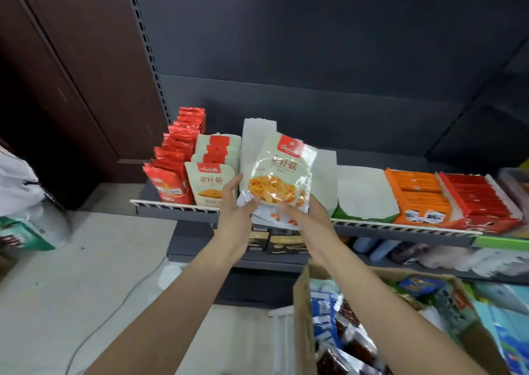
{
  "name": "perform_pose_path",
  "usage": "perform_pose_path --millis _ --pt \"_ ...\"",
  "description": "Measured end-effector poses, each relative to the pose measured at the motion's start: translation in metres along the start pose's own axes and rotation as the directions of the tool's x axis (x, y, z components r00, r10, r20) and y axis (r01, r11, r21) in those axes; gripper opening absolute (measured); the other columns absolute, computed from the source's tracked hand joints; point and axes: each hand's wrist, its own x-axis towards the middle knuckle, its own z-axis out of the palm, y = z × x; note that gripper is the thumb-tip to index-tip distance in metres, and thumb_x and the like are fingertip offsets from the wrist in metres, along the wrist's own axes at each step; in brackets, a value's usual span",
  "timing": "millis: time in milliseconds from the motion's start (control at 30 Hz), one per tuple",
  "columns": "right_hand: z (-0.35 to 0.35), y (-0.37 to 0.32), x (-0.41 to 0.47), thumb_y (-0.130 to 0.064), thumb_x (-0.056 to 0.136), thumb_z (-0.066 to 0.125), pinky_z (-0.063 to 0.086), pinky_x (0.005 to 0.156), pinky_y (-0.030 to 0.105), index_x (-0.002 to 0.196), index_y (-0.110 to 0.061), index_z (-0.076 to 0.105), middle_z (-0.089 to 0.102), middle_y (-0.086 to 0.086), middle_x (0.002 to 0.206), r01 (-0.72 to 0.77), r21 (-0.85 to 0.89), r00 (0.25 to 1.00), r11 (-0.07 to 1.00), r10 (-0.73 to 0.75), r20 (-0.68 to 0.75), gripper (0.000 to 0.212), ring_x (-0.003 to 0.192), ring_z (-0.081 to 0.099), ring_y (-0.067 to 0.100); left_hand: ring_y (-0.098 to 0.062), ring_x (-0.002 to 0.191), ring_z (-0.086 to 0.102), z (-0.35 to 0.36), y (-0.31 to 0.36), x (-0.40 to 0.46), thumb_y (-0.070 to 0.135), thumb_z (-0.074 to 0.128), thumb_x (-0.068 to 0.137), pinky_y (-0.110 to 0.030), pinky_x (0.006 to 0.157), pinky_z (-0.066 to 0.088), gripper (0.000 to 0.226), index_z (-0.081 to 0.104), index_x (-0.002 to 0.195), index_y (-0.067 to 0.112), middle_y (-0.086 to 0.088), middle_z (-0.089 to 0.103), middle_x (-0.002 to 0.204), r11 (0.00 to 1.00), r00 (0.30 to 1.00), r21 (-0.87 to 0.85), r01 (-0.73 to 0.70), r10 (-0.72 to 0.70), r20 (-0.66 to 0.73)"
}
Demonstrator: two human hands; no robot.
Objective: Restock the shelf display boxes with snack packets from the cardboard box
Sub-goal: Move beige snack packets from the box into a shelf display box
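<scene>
Two hands meet on one stack of snack packets [279, 177], held up in front of the shelf [177, 211] w/ the top packet face toward you, tilted a bit right. Your left hand [237, 206] grips the stack's lower left corner, thumb up along its edge, fingers [252, 204] curled under. Your right hand [306, 214] holds the lower right side from beneath, fingers wrapped onto the packets; at least one more packet w/ red print shows under the top one. Just behind the stack stands a pale display box [252, 137], its inside hidden by the packets. Left of the stack, a row of same-type packets [209, 180] stands on the shelf, then red packets [174, 160] beyond. Right of the stack sit white cartons [363, 191], an orange box [415, 194] & a red box [481, 200]. Below the stack, lower right, the cardboard box [302, 311] stands open, full of mixed packets.
</scene>
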Motion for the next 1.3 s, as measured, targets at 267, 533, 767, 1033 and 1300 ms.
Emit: perform_pose_path --millis 267,533,767,1033,1300 --pt "0.068 -0.031 0.040 -0.011 0.091 0.060 0.051 0.077 0.017 0.114 -0.020 0.062 0.067 -0.003 0.113 0.230 -0.132 0.973 0.964 -0.229 0.022 0.025 0.099 0.062 0.009 -0.011 0.099 0.060 -0.051 0.082 0.043 0.015 0.064 0.089 -0.024 0.084 0.051 0.039 0.051 0.125 0.016 0.002 0.063 0.111 0.783 0.946 0.531 -0.323 0.268 0.181" --pt "0.090 -0.067 0.084 -0.014 0.090 0.062 0.053 0.086 0.031 0.102 -0.026 0.063 0.068 -0.008 0.107 0.295 0.030 0.940 0.955 -0.284 -0.188 0.017 0.106 0.063 0.013 -0.016 0.115 0.056 -0.075 0.125 0.100 0.042 0.051 0.093 -0.027 0.090 0.045 0.043 0.051 0.131 0.020 0.002 0.060 0.124 0.323 0.878 0.817 -0.478 0.196 0.437" --pt "0.111 -0.076 0.120 -0.009 0.088 0.062 0.048 0.093 0.030 0.106 -0.017 0.065 0.066 0.000 0.116 0.256 0.111 0.961 0.960 -0.242 -0.132 0.019 0.111 0.060 0.015 -0.018 0.117 0.052 -0.106 0.117 0.118 0.034 0.050 0.095 -0.029 0.105 0.027 0.039 0.048 0.132 0.021 0.002 0.059 0.127 -0.404 0.785 0.699 -0.589 -0.083 0.614" --pt "0.118 -0.041 0.137 -0.003 0.086 0.062 0.047 0.096 0.035 0.106 -0.011 0.065 0.067 0.006 0.112 0.061 0.043 0.998 0.997 -0.062 0.033 0.022 0.102 0.062 0.016 -0.026 0.079 0.065 -0.132 0.092 0.116 -0.012 0.062 0.074 -0.034 0.091 0.049 0.051 0.069 0.112 0.021 -0.002 0.072 0.082 -0.304 0.694 0.684 -0.663 0.091 0.714" --pt "0.120 -0.045 0.132 -0.012 0.086 0.066 0.055 0.084 0.032 0.100 -0.010 0.069 0.067 0.005 0.113 0.138 -0.617 0.988 0.775 -0.067 0.137 0.014 0.100 0.065 0.020 -0.023 0.092 0.064 -0.128 0.093 0.116 0.009 0.065 0.088 -0.035 0.078 0.055 0.041 0.061 0.124 0.029 0.000 0.071 0.104 -0.303 0.712 0.702 -0.644 0.098 0.695"
